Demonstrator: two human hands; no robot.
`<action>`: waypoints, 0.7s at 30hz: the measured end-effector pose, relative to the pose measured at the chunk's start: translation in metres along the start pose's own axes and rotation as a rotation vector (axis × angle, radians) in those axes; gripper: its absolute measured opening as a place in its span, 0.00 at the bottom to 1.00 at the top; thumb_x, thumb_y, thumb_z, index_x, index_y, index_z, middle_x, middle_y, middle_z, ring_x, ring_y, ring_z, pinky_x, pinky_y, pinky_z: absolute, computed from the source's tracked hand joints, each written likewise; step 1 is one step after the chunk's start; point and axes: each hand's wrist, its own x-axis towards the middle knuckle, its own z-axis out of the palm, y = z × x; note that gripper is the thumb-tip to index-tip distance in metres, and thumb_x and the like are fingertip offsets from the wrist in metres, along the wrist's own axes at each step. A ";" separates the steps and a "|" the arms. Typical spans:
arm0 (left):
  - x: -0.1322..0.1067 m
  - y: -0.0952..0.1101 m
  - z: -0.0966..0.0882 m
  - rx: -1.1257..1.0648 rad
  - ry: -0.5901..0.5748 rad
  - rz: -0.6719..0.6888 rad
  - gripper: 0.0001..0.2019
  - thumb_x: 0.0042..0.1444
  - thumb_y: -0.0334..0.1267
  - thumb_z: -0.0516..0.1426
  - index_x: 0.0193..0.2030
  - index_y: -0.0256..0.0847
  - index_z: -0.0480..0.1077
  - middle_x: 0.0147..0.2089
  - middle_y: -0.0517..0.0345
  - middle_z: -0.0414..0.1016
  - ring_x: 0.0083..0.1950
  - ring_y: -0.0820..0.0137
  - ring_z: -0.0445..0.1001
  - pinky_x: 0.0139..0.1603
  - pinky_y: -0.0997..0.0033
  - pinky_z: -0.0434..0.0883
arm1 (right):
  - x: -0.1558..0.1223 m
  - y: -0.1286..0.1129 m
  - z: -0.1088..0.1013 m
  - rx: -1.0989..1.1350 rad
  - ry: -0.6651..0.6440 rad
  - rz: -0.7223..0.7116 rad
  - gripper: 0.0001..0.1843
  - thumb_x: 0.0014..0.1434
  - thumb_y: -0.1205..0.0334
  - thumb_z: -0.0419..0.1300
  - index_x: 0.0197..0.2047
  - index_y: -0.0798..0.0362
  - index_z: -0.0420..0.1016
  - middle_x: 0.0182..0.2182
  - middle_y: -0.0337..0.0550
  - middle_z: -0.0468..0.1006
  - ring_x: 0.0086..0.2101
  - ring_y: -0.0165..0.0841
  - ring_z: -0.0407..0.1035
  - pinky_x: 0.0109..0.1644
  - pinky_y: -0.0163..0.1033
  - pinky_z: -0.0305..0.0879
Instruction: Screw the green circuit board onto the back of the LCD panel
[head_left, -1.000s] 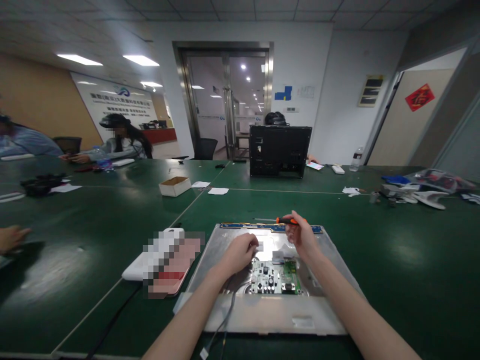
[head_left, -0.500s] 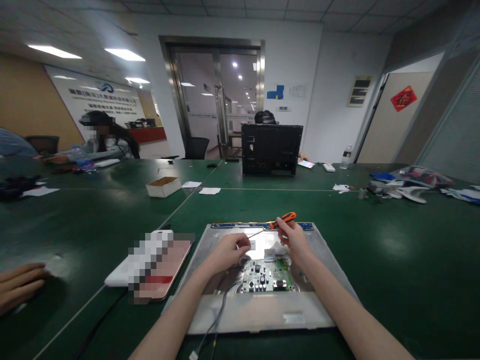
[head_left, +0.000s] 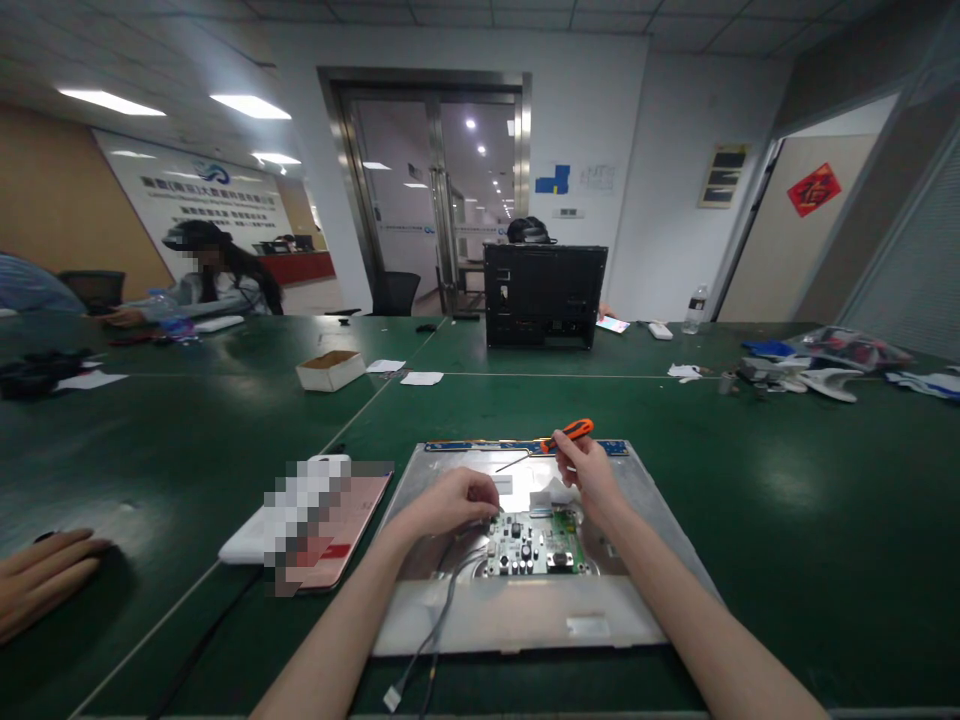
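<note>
An orange-and-black screwdriver [head_left: 568, 435] is gripped in my right hand [head_left: 589, 472], its thin shaft pointing left above a flat metal display panel [head_left: 645, 520]. My left hand [head_left: 463, 498] has its fingers pinched at the upper left corner of the green circuit board [head_left: 534, 545]; whatever is between the fingertips is hidden. Thin grey cables [head_left: 448, 603] run from the board's left side over the panel's front edge to a white connector [head_left: 391, 697]. A narrow blue circuit strip [head_left: 480, 447] lies along the panel's far edge.
Left of the panel lie a white device [head_left: 251, 540] and a pink flat case [head_left: 360, 520], partly blurred. Another person's hand [head_left: 49, 575] rests at the far left. Beyond stand an open cardboard box [head_left: 330, 371], a black monitor back [head_left: 546, 297] and a bottle [head_left: 695, 309].
My left hand has shifted down from the screwdriver tip to the board's corner. The screwdriver tip now shows free of the left fingers. My right hand has barely moved.
</note>
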 end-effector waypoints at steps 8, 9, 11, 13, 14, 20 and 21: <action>0.000 0.000 0.001 -0.038 -0.002 -0.017 0.07 0.44 0.36 0.59 0.28 0.35 0.75 0.24 0.60 0.72 0.26 0.73 0.66 0.27 0.75 0.61 | -0.001 0.001 0.001 -0.042 -0.009 -0.045 0.22 0.40 0.44 0.67 0.24 0.53 0.67 0.15 0.31 0.66 0.14 0.22 0.54 0.12 0.29 0.47; 0.000 0.000 0.001 -0.038 -0.002 -0.013 0.07 0.44 0.35 0.59 0.28 0.35 0.76 0.24 0.60 0.72 0.26 0.72 0.67 0.27 0.75 0.61 | 0.001 0.000 0.003 -0.049 -0.003 -0.050 0.22 0.40 0.45 0.68 0.24 0.54 0.67 0.16 0.32 0.67 0.14 0.22 0.55 0.12 0.29 0.48; 0.001 -0.001 0.002 -0.037 -0.001 -0.004 0.07 0.44 0.35 0.59 0.28 0.35 0.76 0.25 0.59 0.73 0.27 0.72 0.67 0.27 0.75 0.62 | 0.005 -0.003 0.009 -0.059 0.011 -0.062 0.21 0.39 0.46 0.68 0.25 0.54 0.67 0.17 0.33 0.69 0.15 0.23 0.57 0.12 0.29 0.49; 0.002 -0.002 0.003 -0.032 0.005 0.007 0.07 0.44 0.36 0.59 0.29 0.35 0.76 0.25 0.59 0.73 0.27 0.72 0.68 0.28 0.75 0.63 | 0.010 -0.007 0.018 -0.065 0.007 -0.078 0.21 0.39 0.47 0.68 0.26 0.54 0.68 0.19 0.35 0.70 0.17 0.24 0.60 0.13 0.28 0.51; 0.002 -0.003 0.004 -0.034 0.007 0.011 0.08 0.44 0.36 0.59 0.29 0.35 0.76 0.25 0.59 0.73 0.28 0.71 0.68 0.28 0.75 0.63 | 0.012 -0.010 0.024 -0.066 -0.005 -0.088 0.20 0.39 0.47 0.67 0.26 0.54 0.68 0.20 0.36 0.72 0.18 0.24 0.61 0.13 0.28 0.52; 0.001 -0.005 0.007 -0.043 0.038 0.006 0.07 0.44 0.37 0.59 0.29 0.36 0.76 0.23 0.61 0.72 0.26 0.72 0.67 0.27 0.76 0.63 | 0.012 -0.011 0.047 -0.058 -0.071 -0.166 0.24 0.44 0.50 0.65 0.41 0.54 0.68 0.25 0.37 0.75 0.18 0.25 0.63 0.14 0.29 0.54; 0.000 -0.005 0.007 -0.036 0.046 0.010 0.07 0.44 0.37 0.59 0.28 0.36 0.76 0.23 0.61 0.71 0.26 0.72 0.66 0.27 0.76 0.62 | 0.010 -0.009 0.046 -0.061 -0.065 -0.183 0.26 0.45 0.51 0.64 0.45 0.53 0.65 0.25 0.36 0.75 0.17 0.25 0.62 0.14 0.29 0.54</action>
